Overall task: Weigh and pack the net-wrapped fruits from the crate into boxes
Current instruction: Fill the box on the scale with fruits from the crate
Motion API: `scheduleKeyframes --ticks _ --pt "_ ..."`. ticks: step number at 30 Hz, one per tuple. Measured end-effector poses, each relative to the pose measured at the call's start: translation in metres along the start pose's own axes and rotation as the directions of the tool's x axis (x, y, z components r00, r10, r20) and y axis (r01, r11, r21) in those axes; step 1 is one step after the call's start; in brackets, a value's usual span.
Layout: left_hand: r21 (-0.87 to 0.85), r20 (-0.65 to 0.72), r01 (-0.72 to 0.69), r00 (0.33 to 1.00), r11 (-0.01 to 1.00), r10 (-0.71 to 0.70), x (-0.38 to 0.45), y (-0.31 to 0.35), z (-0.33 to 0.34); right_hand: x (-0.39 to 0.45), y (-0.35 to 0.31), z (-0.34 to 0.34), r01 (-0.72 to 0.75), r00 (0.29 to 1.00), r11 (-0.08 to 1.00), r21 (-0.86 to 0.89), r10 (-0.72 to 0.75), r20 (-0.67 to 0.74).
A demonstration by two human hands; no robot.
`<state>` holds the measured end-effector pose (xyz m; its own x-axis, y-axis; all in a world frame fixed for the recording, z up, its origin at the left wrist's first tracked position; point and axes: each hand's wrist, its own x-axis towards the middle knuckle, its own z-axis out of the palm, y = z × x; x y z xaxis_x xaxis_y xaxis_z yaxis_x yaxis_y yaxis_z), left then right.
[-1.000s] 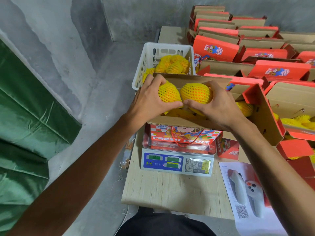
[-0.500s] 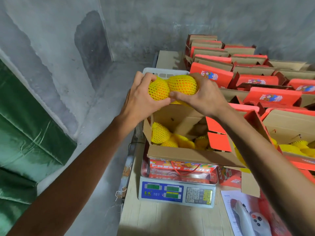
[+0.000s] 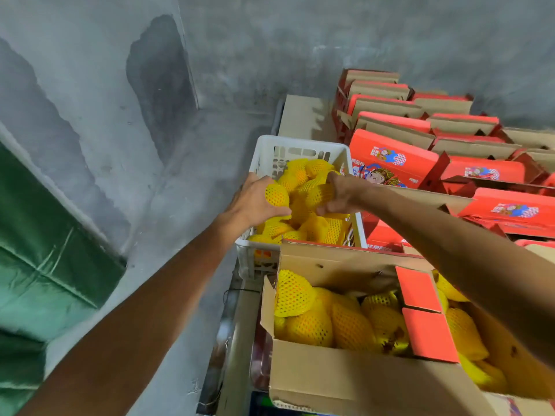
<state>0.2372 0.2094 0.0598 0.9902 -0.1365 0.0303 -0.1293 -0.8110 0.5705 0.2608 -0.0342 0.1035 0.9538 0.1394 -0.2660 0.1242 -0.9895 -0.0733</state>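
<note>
Yellow foam netting: we see it sleeved round every fruit, a stretchy mesh with orange skin showing through the holes.
Left hand (image 3: 255,202): our fingers curl round one net-wrapped fruit (image 3: 277,195), holding it over the white slotted plastic crate (image 3: 300,145).
Right hand (image 3: 342,195): curled round a second net-wrapped fruit (image 3: 318,196), also over the crate's pile; the two hands are near each other but apart.
Open brown cardboard box (image 3: 345,370): nearest us, already well filled with netted fruits; the scale under it is mostly hidden.
Risk, slipping: we judge the loose netting could slide on a fruit and let it drop back among the others.
Risk, snagging: the mesh might catch a neighbouring net and drag an extra fruit along.
Risk, the flap: the red inner flap (image 3: 420,319) leans over the box opening and could block or tip whatever we bring across.
Risk, overfilling: little room is left, so a fruit may roll out.
</note>
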Motion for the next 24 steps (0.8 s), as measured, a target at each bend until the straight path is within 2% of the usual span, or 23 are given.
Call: scheduleKeyframes --ticks 2,4,7,11,16,21,24 --pt "-0.016 0.068 0.036 0.997 0.999 -0.035 0.014 -0.011 0.018 0.022 0.008 0.013 0.019 0.998 0.992 -0.126 -0.012 0.06" --pt "-0.001 0.11 0.079 0.991 0.997 -0.078 0.027 -0.019 0.035 0.039 0.014 0.026 0.043 0.995 0.987 -0.154 -0.028 0.093" --pt "-0.001 0.167 0.173 0.971 0.985 -0.17 0.045 -0.026 0.056 0.059 0.021 0.043 0.068 0.995 0.978 -0.197 -0.052 0.088" --pt "-0.107 0.201 0.29 0.943 0.951 -0.265 0.06 -0.028 0.084 0.076 0.026 0.06 0.075 0.997 0.943 -0.326 -0.062 0.05" --pt "-0.26 0.302 0.343 0.917 0.903 -0.261 0.069 -0.029 0.102 0.086 0.04 0.063 0.067 0.991 0.985 -0.158 -0.046 0.127" --pt "-0.412 0.19 0.309 0.949 0.857 -0.251 0.055 -0.025 0.1 0.074 0.042 0.045 0.073 0.989 0.992 -0.1 -0.06 0.133" --pt "-0.465 0.11 0.233 0.972 0.854 -0.206 0.031 -0.015 0.083 0.054 0.031 0.029 0.053 0.981 0.998 -0.027 -0.047 0.188"
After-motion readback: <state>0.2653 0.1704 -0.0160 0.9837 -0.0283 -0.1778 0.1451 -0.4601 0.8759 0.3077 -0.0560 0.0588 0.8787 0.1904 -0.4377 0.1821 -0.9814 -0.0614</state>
